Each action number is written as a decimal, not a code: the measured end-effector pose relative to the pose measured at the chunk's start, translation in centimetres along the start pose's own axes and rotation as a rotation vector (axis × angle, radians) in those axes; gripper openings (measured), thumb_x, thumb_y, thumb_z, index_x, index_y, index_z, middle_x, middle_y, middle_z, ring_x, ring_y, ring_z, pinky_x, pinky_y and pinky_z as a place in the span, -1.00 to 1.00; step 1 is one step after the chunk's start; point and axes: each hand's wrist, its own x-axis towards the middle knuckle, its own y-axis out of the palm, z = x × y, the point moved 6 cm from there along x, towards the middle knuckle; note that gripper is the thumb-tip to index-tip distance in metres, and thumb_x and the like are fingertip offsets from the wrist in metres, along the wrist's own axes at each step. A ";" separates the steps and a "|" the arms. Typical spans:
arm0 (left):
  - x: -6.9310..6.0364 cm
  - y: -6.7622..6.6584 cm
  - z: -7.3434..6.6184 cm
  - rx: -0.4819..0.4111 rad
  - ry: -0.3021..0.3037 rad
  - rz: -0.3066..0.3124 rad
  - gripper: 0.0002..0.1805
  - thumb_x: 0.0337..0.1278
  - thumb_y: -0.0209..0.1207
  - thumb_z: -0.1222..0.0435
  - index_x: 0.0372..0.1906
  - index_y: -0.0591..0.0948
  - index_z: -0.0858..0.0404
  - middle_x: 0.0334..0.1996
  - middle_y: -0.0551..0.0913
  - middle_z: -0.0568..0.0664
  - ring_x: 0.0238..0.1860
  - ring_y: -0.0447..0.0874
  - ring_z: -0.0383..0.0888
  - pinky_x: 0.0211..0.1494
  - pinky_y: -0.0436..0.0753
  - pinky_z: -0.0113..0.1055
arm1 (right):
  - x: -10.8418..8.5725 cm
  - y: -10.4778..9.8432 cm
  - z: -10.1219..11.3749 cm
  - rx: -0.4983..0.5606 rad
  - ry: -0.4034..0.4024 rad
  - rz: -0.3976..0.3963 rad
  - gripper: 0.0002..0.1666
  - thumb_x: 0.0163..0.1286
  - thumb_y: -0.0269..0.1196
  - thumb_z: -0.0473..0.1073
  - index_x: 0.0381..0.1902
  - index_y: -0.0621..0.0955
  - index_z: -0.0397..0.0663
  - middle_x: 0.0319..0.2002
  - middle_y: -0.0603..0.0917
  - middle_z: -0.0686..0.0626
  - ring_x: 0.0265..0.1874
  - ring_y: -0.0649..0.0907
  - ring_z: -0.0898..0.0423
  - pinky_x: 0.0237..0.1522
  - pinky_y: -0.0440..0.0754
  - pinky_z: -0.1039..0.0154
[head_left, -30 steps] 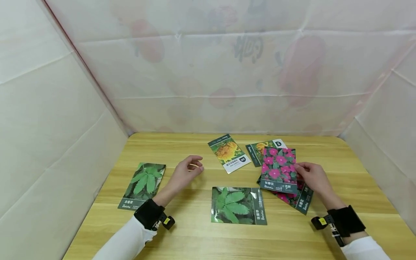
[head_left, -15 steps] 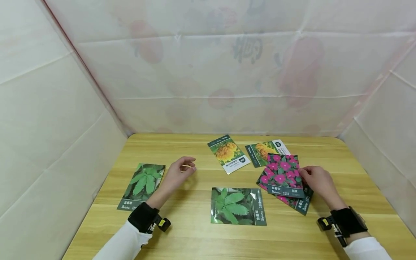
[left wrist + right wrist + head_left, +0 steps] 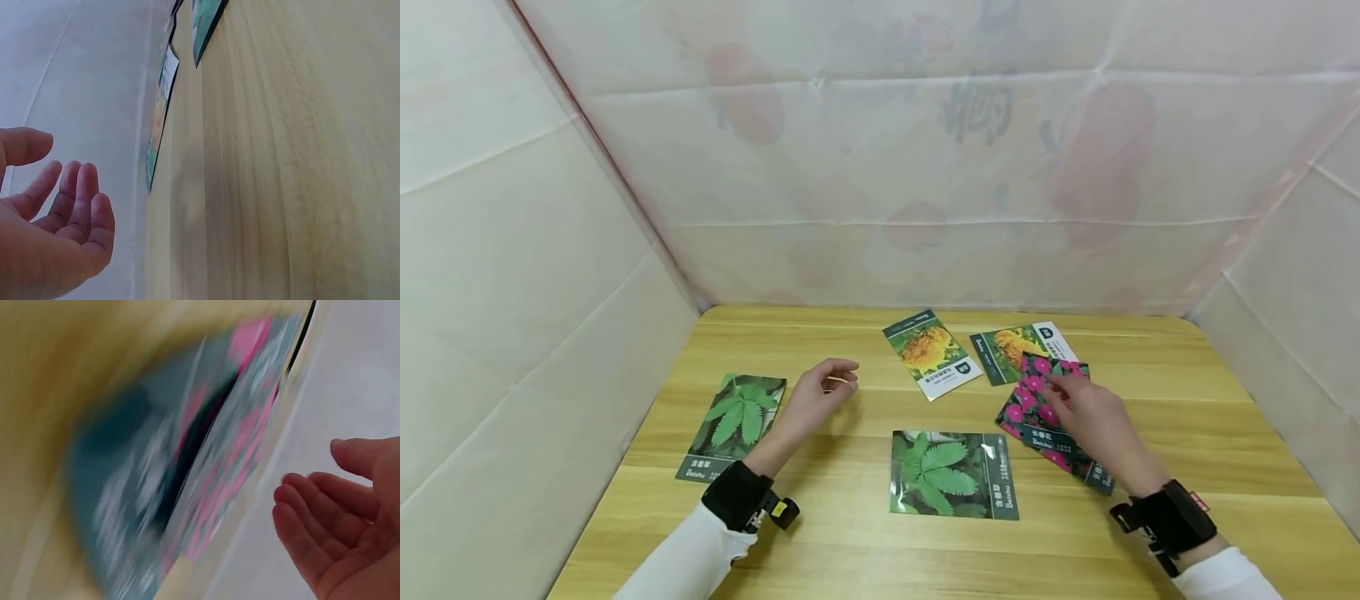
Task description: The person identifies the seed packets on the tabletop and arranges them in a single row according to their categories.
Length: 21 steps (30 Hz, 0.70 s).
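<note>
Two pink-flower packets (image 3: 1030, 406) overlap on the bench (image 3: 820, 554); over them, the right grip (image 3: 1093, 418) hangs loosely unclenched; left of them, the left grip (image 3: 817, 393) is relaxed, fingers softly bent

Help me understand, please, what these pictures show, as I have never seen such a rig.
There is no robot here, only a person's bare hands. One picture looks down from a camera on the head; the other two come from cameras on the wrists. On the pale wooden table lie flat rectangular packets: two printed with green leaves, two with yellow-orange flowers, and two overlapping ones with pink flowers. The left hand hovers above the table, the right hand over the pink pair. Neither holds anything.
</note>
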 end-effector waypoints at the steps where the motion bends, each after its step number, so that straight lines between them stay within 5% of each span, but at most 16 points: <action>1: 0.1 0.1 0.0 0.001 -0.002 0.000 -0.60 0.38 0.18 0.30 0.26 0.53 0.27 0.00 0.64 0.09 -0.02 0.61 -0.02 -0.01 0.61 -0.24 | 0.0 0.4 0.8 0.005 -0.012 0.010 -0.65 0.44 0.29 -0.14 0.05 0.65 -0.28 -0.43 0.69 -0.09 -0.58 0.62 0.07 -0.59 0.62 0.22; 5: 0.1 0.2 0.1 0.001 -0.013 -0.004 -0.61 0.39 0.18 0.29 0.25 0.54 0.24 -0.02 0.63 0.06 -0.04 0.60 -0.03 -0.02 0.59 -0.25 | 0.1 1.9 3.6 0.045 -0.063 0.079 -0.58 0.39 0.34 -0.07 0.09 0.66 -0.22 -0.05 0.74 -0.22 -0.10 0.73 -0.14 -0.11 0.74 -0.11; 14: 0.1 0.4 0.1 -0.024 0.002 -0.004 -0.65 0.39 0.18 0.32 0.21 0.56 0.29 -0.03 0.64 0.13 -0.02 0.61 0.06 -0.01 0.59 -0.24 | -0.6 5.0 7.8 0.041 -0.163 0.263 -0.47 0.27 0.41 0.11 0.05 0.70 -0.12 -0.01 0.71 -0.11 -0.01 0.68 -0.06 0.04 0.69 -0.03; 21: 0.1 0.7 0.1 -0.006 -0.005 -0.022 -0.66 0.40 0.16 0.37 0.20 0.55 0.36 -0.01 0.63 0.21 -0.01 0.60 0.10 -0.02 0.58 -0.24 | -0.8 5.7 8.9 -0.001 -0.209 0.272 -0.38 0.12 0.50 0.19 0.03 0.71 -0.05 -0.07 0.65 -0.01 -0.06 0.63 0.03 0.00 0.66 0.06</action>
